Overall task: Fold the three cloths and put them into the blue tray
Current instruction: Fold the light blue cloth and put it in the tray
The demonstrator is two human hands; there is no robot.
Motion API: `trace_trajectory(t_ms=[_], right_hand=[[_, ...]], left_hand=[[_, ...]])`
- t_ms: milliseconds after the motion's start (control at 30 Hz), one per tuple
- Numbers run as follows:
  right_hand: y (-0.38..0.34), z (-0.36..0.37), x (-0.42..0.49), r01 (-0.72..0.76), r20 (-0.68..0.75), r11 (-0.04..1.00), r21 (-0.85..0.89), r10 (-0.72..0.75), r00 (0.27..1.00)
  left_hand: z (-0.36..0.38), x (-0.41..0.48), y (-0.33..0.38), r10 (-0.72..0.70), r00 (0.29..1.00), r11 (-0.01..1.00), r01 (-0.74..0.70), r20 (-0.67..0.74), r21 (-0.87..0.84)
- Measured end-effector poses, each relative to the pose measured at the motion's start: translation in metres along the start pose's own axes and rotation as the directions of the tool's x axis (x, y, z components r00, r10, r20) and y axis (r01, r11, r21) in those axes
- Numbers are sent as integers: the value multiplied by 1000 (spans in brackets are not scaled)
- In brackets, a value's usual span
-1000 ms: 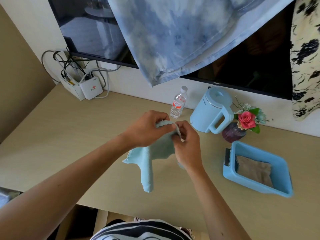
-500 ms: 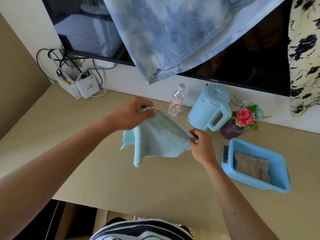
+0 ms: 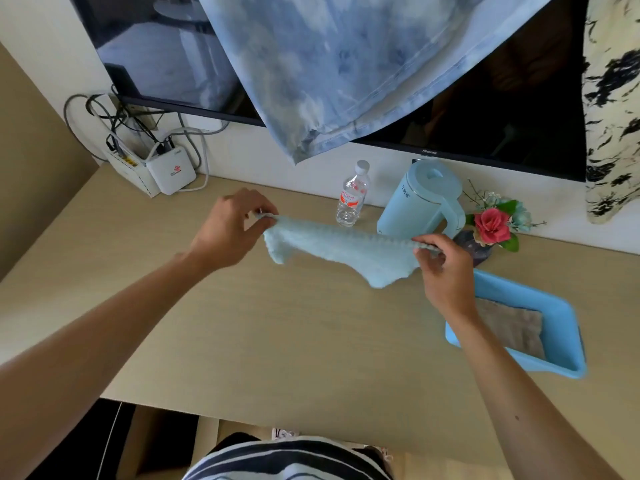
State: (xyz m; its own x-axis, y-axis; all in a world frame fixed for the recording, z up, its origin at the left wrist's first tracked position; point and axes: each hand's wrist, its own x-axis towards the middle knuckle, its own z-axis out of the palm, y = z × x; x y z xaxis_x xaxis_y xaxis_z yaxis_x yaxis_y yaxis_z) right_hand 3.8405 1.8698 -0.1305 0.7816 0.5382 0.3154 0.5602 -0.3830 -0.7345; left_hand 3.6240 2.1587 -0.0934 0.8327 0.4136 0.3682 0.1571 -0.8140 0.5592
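— So, start with the big things: what's in front of the person?

— The wooden table point(image 3: 311, 323) fills the middle of the frame, with the blue tray point(image 3: 568, 323) at the right edge. A brown cloth point(image 3: 512, 327) already lies inside it, looking folded (a third cloth I can't find anywhere in view).

— And the light blue cloth?

— The light blue cloth point(image 3: 346, 251) is in the air at frame centre, above the table and touching nothing but fingers. The left hand point(image 3: 228, 230) pinches one corner, left of centre; the right hand point(image 3: 440, 268) pinches the opposite end, just up and left of the tray. Both hands are closed on the cloth.

— What's different from a second ago?

— Then the two hands were close together at centre, working at a bunched cloth with a long tail hanging down. Half a second ago they had begun to part. Now they are well apart and the top edge is pulled nearly straight between them.

— Meaning?

— I'd judge the cloth is now spread and ready for its first fold; laying it flat on the table or bringing the corners together comes next, then the tray.
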Motion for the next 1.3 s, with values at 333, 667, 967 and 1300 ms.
trace_trajectory(t_ms=[333, 667, 967, 1300], right_hand=[[66, 43, -122, -150, 473, 987, -62, 162, 866], [100, 71, -181, -324, 653, 903, -281, 427, 626], [105, 84, -104, -324, 515, 917, -231, 398, 759], [132, 118, -56, -318, 481, 899, -300, 430, 764]], left_hand=[[55, -126, -63, -139, 875, 990, 141, 464, 31], [102, -170, -77, -343, 650, 920, 378, 678, 104], [125, -109, -83, -476, 762, 860, 507, 439, 51], [155, -88, -113, -574, 745, 812, 570, 340, 125]])
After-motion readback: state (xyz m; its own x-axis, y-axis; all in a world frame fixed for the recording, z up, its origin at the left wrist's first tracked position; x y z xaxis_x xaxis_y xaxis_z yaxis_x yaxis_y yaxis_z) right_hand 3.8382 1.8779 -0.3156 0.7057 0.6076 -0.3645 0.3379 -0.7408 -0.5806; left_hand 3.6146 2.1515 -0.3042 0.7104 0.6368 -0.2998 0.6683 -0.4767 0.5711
